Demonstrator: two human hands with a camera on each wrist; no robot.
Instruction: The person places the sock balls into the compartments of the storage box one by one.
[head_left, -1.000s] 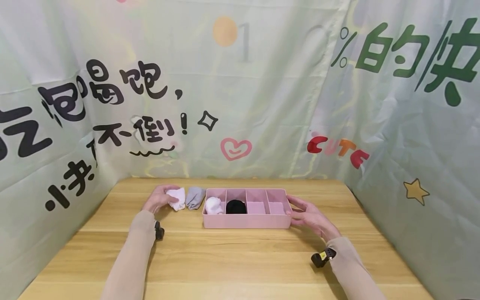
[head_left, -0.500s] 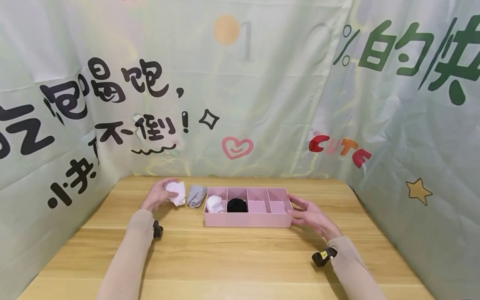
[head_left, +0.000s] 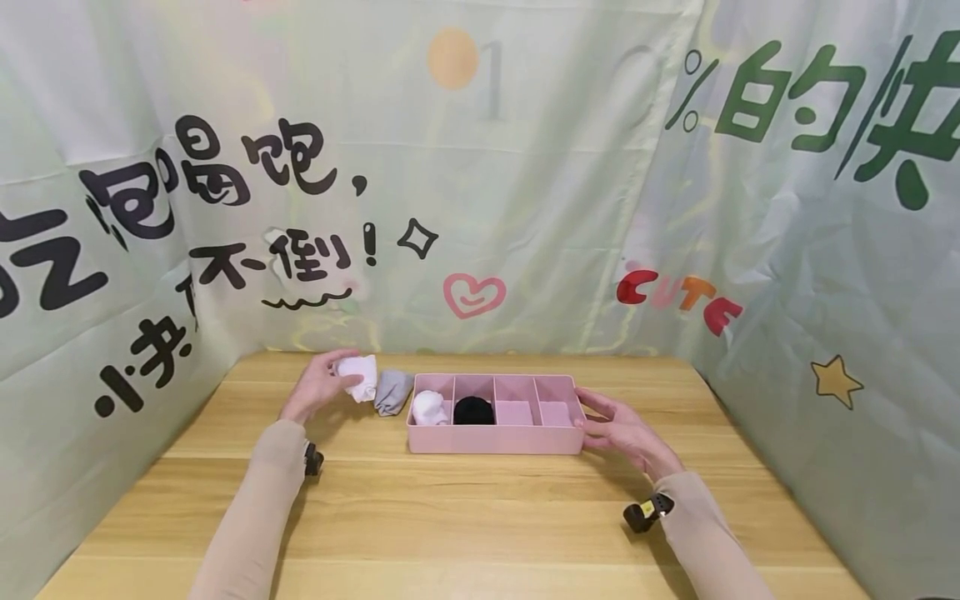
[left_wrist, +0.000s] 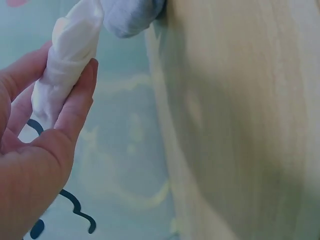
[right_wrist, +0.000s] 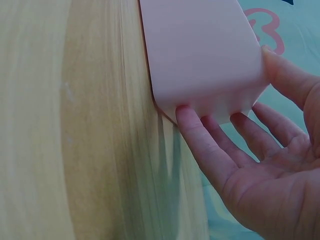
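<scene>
the left hand point(head_left: 318, 392) holds a rolled white sock point(head_left: 357, 375) off the wooden table point(head_left: 465, 508), thumb and fingers curled round it; in the left wrist view the thumb point(left_wrist: 75, 107) lies along one side of the roll and the other fingers back it from behind. the lifted sock sits at about 10 o'clock from the middle of the table, just beside a rolled grey sock point(head_left: 392, 390) that lies on the wood at its 3 o'clock, and the 2 look to be touching or nearly so; in the left wrist view the grey sock point(left_wrist: 131, 15) shows at 12 o'clock, right above the white one point(left_wrist: 67, 55). a pink divided organiser box point(head_left: 495, 440) stands at 3 o'clock of the grey sock, its long side across the table, with 4 compartments in a row. the compartment at the 9 o'clock end holds a white sock ball point(head_left: 429, 407), the next one a black sock ball point(head_left: 473, 411), and the 2 towards 3 o'clock show only their pink floor. the right hand point(head_left: 618, 433) rests against the box's 3 o'clock end with its fingers straight and spread; in the right wrist view the fingertips point(right_wrist: 187, 117) press the end wall of the box point(right_wrist: 200, 55) near its lower edge and the thumb lies on the far corner. both forearms wear beige sleeves point(head_left: 258, 508), each with a small black wrist camera point(head_left: 645, 512) strapped on.
</scene>
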